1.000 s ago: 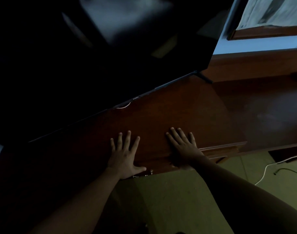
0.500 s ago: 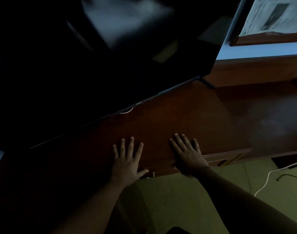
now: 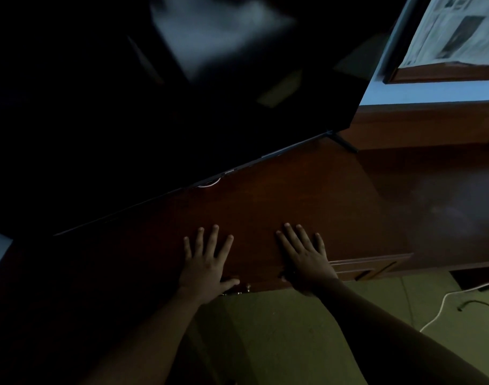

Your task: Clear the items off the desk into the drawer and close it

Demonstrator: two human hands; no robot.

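The scene is dim. My left hand [image 3: 207, 262] lies flat, fingers spread, on the dark reddish wooden desk [image 3: 279, 201] near its front edge. My right hand [image 3: 304, 257] lies flat beside it, about a hand's width to the right, its thumb over the desk's front edge. Neither hand holds anything. A small metal drawer knob [image 3: 248, 287] shows just under the desk edge between my hands. The drawer front [image 3: 357, 269] with its moulding is seen to the right of my right hand, flush with the desk. No loose items show on the desk top.
A large black television [image 3: 182, 107] stands on the desk behind my hands, its stand foot [image 3: 346, 143] at the right. A framed newspaper-covered panel [image 3: 454, 37] is at top right. A white cable [image 3: 443, 301] lies on the greenish floor [image 3: 279, 329].
My hands stay flat on the desk. The view has shifted slightly, so the desk and hands sit a little lower and further right in frame.
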